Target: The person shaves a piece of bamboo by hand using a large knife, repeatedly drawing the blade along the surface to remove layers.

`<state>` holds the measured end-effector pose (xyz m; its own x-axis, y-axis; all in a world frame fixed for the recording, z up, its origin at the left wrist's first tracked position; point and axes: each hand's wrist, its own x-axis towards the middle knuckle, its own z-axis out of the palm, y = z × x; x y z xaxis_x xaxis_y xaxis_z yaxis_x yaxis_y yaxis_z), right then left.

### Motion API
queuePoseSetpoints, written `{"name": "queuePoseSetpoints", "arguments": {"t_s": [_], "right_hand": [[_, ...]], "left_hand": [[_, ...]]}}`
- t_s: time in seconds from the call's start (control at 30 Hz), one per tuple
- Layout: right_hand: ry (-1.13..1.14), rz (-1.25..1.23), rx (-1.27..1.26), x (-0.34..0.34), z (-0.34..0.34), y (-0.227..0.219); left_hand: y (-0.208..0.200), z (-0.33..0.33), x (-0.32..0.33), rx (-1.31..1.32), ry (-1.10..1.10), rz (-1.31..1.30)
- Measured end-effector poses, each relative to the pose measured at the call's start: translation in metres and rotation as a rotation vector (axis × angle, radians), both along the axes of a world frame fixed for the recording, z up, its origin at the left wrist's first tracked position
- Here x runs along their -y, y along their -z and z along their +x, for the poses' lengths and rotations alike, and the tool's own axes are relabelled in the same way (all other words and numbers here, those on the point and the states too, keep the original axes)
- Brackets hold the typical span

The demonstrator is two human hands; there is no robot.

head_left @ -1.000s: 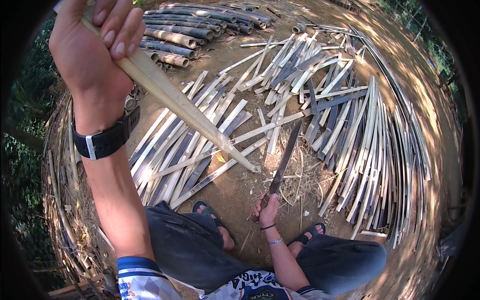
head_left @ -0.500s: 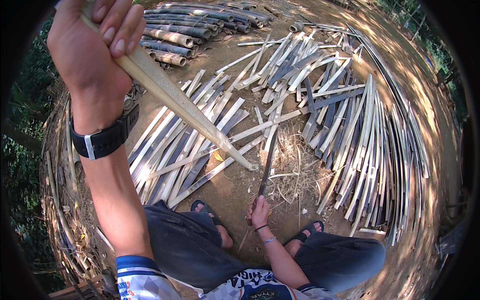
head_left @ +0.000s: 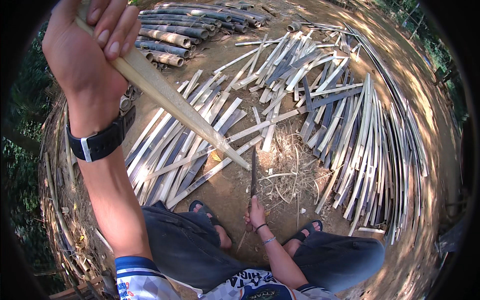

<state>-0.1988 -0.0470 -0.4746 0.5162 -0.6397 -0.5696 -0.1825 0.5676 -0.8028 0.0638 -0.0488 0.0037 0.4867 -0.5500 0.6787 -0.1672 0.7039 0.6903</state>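
Observation:
My left hand (head_left: 82, 62) is raised at the upper left, with a dark watch on its wrist, and its fingers are wrapped round a long pale bamboo strip (head_left: 172, 105). The strip slants down to the right and narrows to its far end above the ground. Low in the middle, between my knees, my right hand (head_left: 257, 214) grips a machete (head_left: 253, 175) by its handle. Its dark narrow blade points away from me, with the tip just to the right of the strip's lower end. I cannot tell whether blade and strip touch.
Split bamboo strips lie in piles at the left (head_left: 185, 135), at the upper middle (head_left: 295, 65) and at the right (head_left: 367, 150). Thin shavings (head_left: 295, 175) cover the dirt ahead of my feet. Uncut bamboo poles (head_left: 185, 30) are stacked at the far left.
The machete has swung left and stands more upright, its tip now closer to the strip's lower end. My left hand and the strip have shifted slightly left in the picture.

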Motion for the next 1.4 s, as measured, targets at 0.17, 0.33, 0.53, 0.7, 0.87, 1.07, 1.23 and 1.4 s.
{"name": "queuePoseSetpoints", "arguments": {"t_s": [0.17, 0.33, 0.53, 0.7, 0.87, 1.07, 1.23, 1.4], "right_hand": [[-0.065, 0.253, -0.02, 0.0, 0.001, 0.001], [0.032, 0.023, 0.284, 0.03, 0.012, -0.053], [-0.115, 0.332, -0.134, 0.006, 0.002, 0.004], [-0.014, 0.191, 0.08, 0.022, 0.009, -0.038], [0.086, 0.032, 0.257, 0.025, 0.011, -0.07], [-0.14, 0.192, -0.153, 0.002, 0.003, 0.006], [-0.073, 0.049, 0.138, 0.021, 0.012, -0.065], [0.113, -0.071, 0.239, 0.014, 0.014, -0.068]], "left_hand": [[-0.001, -0.001, -0.01, 0.053, 0.108, 0.143], [0.001, -0.008, 0.006, 0.002, -0.084, -0.123], [-0.006, -0.003, -0.012, 0.071, 0.157, 0.127], [-0.004, -0.005, -0.014, 0.08, 0.128, 0.138], [-0.002, -0.005, -0.017, 0.061, 0.13, 0.137], [-0.011, -0.014, -0.01, 0.084, 0.097, 0.108], [-0.001, -0.012, -0.016, 0.078, 0.107, 0.128], [-0.002, -0.011, -0.007, 0.051, -0.002, 0.043]]}}
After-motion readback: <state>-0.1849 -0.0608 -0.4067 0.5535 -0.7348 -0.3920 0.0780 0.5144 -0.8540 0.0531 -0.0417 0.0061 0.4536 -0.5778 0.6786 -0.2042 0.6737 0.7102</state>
